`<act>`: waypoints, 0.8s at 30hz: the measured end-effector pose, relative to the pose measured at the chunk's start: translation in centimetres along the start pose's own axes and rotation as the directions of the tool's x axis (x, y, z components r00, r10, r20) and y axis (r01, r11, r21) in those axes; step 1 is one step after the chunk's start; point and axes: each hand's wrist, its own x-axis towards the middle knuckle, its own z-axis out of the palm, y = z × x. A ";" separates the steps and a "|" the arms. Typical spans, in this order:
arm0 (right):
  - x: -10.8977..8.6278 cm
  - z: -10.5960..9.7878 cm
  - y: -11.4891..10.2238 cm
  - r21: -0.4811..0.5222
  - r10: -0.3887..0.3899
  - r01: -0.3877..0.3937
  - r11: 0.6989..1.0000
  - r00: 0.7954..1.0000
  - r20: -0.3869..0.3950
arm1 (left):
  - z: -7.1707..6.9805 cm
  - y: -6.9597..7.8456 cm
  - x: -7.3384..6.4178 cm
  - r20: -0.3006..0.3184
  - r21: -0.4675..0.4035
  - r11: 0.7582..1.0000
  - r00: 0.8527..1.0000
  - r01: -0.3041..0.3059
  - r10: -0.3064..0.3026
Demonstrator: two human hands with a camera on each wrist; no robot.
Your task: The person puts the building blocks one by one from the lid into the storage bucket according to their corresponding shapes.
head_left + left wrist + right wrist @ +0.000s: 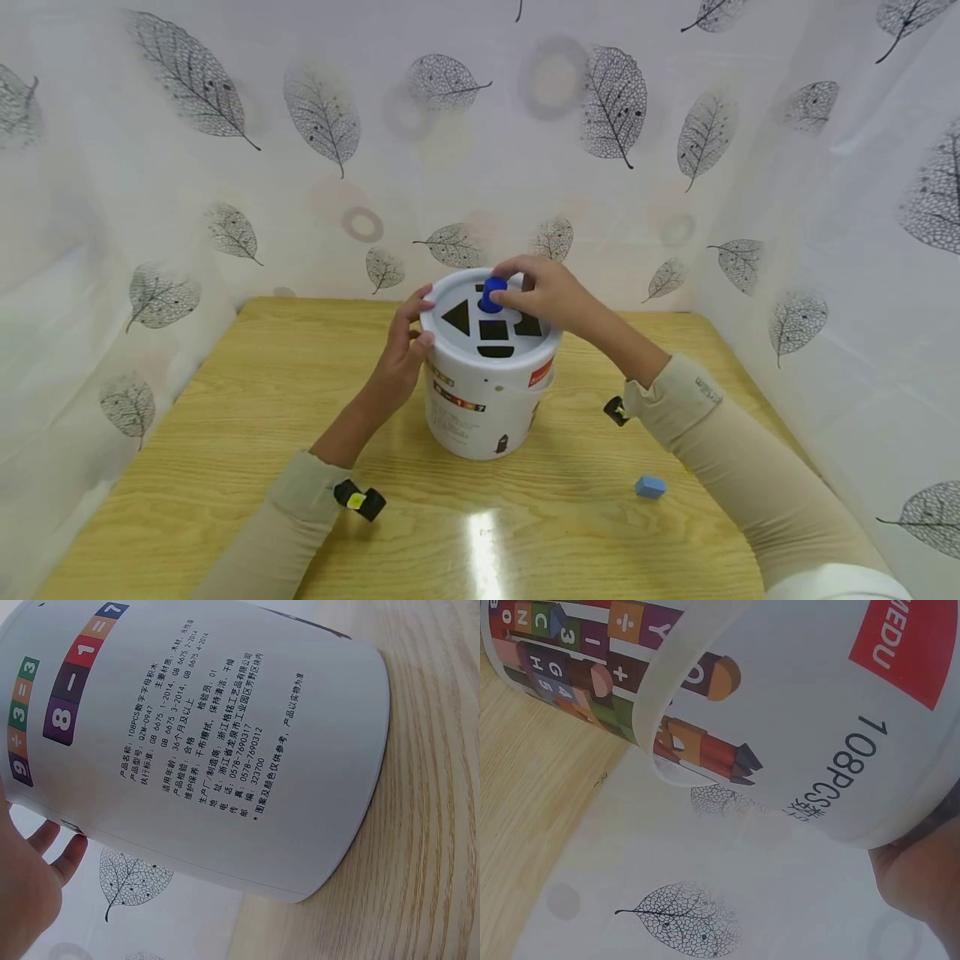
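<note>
A white bucket (465, 408) with printed sides stands on the wooden table. Its white lid (442, 292) has several dark cut-outs, among them a triangle and a square. My right hand (551, 292) pinches a blue cylinder block (492, 294) between thumb and fingers, upright at the round hole near the back of the lid. My left hand (405, 346) rests on the left side of the lid's rim, fingers on top and against the side. In the left wrist view, the bucket's printed wall (225, 750) fills most of the picture.
A small light-blue block (650, 487) lies on the table (585, 517) at the right, near my right sleeve. Behind the bucket hangs a pale curtain (465, 183) with leaf prints. The bucket's pale handle (656, 712) hangs along its side in the right wrist view.
</note>
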 end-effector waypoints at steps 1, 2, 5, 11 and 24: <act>0.0 0.0 0.0 -0.006 -0.003 0.003 1.000 1.000 0.004 | 0.0 0.0 0.0 0.000 -0.001 1.000 1.000 -0.002 0.002; 0.0 0.1 0.0 -0.011 -0.007 0.007 1.000 1.000 0.007 | 0.0 -0.1 0.0 -0.001 -0.002 1.000 1.000 -0.003 0.003; 0.0 0.1 -0.1 -0.020 -0.010 0.010 1.000 1.000 0.016 | 0.0 -0.1 0.0 -0.002 -0.004 1.000 1.000 -0.009 0.009; 0.0 0.1 -0.1 -0.048 -0.005 0.007 0.999 0.999 0.036 | 0.0 -0.1 0.0 0.002 -0.001 1.000 1.000 -0.013 0.013; -0.8 -0.1 0.1 -0.016 -0.062 0.062 0.998 0.998 -0.026 | 0.0 -0.1 0.0 -0.001 -0.006 1.000 1.000 -0.004 0.004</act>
